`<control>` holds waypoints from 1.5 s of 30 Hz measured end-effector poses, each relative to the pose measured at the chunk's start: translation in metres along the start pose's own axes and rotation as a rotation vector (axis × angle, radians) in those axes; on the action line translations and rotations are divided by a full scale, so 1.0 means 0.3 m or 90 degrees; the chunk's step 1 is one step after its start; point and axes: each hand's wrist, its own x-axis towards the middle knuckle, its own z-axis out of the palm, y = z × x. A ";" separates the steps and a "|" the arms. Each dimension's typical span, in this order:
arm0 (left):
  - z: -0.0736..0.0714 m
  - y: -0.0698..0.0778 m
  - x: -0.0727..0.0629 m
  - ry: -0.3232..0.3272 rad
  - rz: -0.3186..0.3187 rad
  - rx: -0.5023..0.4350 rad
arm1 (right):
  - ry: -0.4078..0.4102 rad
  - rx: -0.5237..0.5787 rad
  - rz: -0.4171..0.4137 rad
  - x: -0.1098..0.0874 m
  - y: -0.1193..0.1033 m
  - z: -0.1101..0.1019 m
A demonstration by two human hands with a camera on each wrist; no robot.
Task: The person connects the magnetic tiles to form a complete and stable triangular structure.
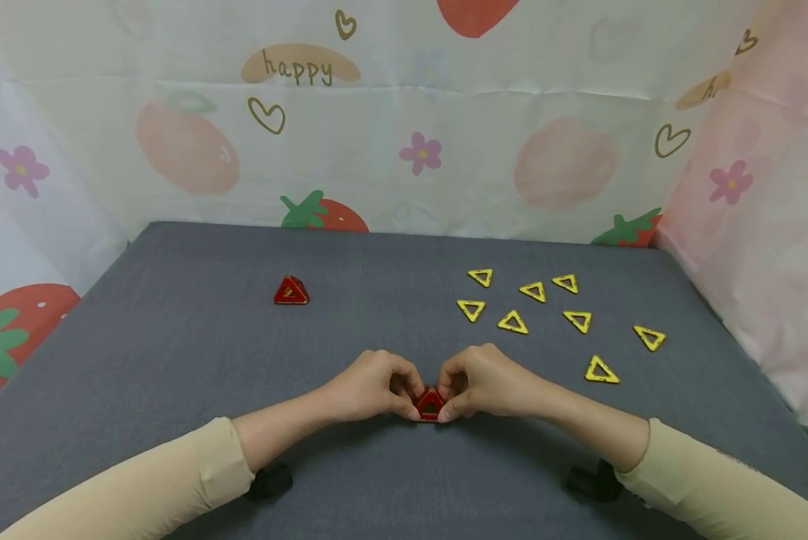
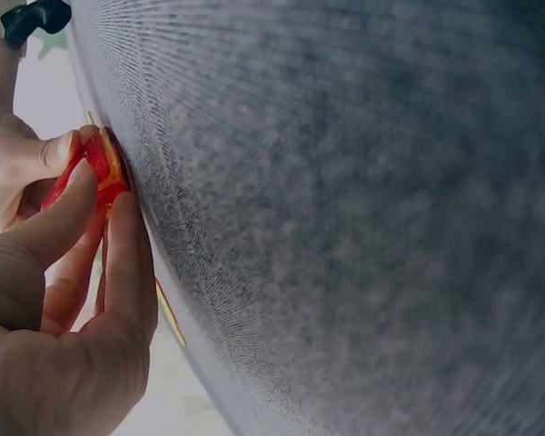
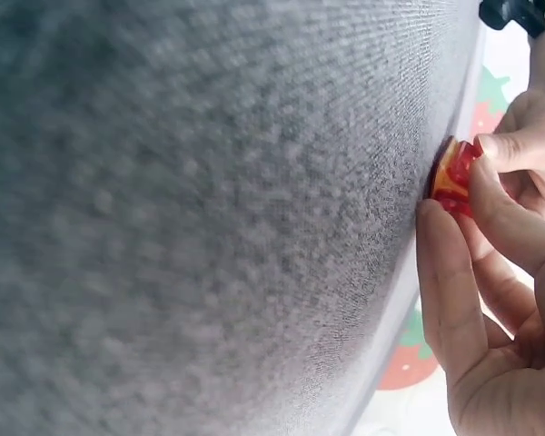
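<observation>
Near the front middle of the table, a small red pyramid of triangular tiles (image 1: pixel 430 405) sits on the grey cloth between my two hands. My left hand (image 1: pixel 375 386) pinches its left side with thumb and fingers. From the other side, my right hand (image 1: pixel 488 382) pinches it the same way. Both wrist views show the red piece (image 2: pixel 111 177) low against the cloth, with thumbs and fingertips on it. The far faces of the piece are hidden behind the fingers. A second red pyramid (image 1: pixel 291 291) stands farther back on the left, away from both hands.
Several yellow triangular frames (image 1: pixel 513 322) lie flat and scattered on the right half of the grey table (image 1: pixel 174 337). One yellow triangle (image 1: pixel 602 370) is closest to my right forearm. A printed fabric backdrop (image 1: pixel 376 120) hangs behind the table and along its sides.
</observation>
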 end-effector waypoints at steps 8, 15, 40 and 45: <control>-0.025 -0.005 0.000 0.021 -0.020 -0.032 | 0.025 -0.019 -0.016 0.027 -0.011 -0.008; -0.070 -0.028 0.005 0.069 -0.039 -0.025 | 0.055 -0.002 0.005 0.085 -0.015 -0.024; -0.317 -0.173 0.062 0.304 -0.172 0.091 | 0.251 0.070 0.044 0.444 -0.051 -0.039; -0.343 -0.188 0.078 0.343 -0.178 0.115 | 0.281 0.077 0.049 0.511 -0.053 -0.036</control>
